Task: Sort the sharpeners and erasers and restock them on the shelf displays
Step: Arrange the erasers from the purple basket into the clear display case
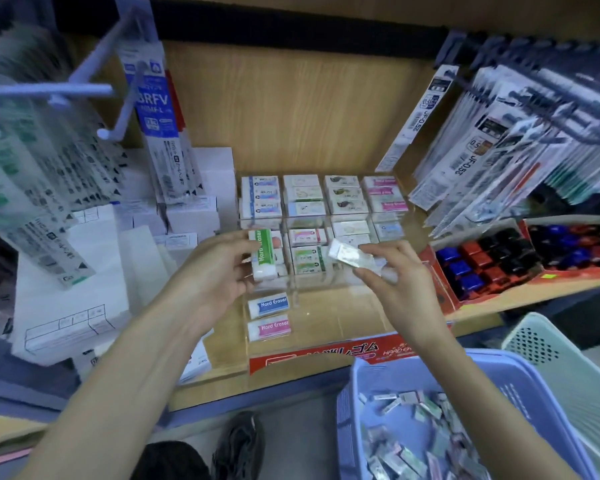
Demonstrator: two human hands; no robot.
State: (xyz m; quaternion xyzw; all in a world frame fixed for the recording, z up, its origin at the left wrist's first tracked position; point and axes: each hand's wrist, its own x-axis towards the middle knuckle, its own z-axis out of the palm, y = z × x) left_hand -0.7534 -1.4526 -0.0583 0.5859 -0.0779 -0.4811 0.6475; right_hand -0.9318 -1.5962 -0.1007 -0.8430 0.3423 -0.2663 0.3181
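Observation:
A clear acrylic eraser display [326, 336] sits on the wooden shelf, its back rows filled with boxed erasers [305, 195]. My left hand [219, 271] grips a green-sleeved Hard Eraser [264, 256] upright over the left column. My right hand [392, 275] pinches a small wrapped white eraser [343, 255] above the middle compartments. A blue Hard Eraser [268, 304] and a pink Hard Eraser [269, 330] lie in the front left slots. A blue basket [364, 382] at lower right holds several loose erasers [406, 441].
Red trays of blue, red and black sharpeners [482, 265] stand to the right. Pen refill packs [499, 150] hang at right, more packs [32, 188] at left over white boxes [77, 289]. A pale green basket [561, 355] sits behind the blue one. A shoe [238, 445] shows below.

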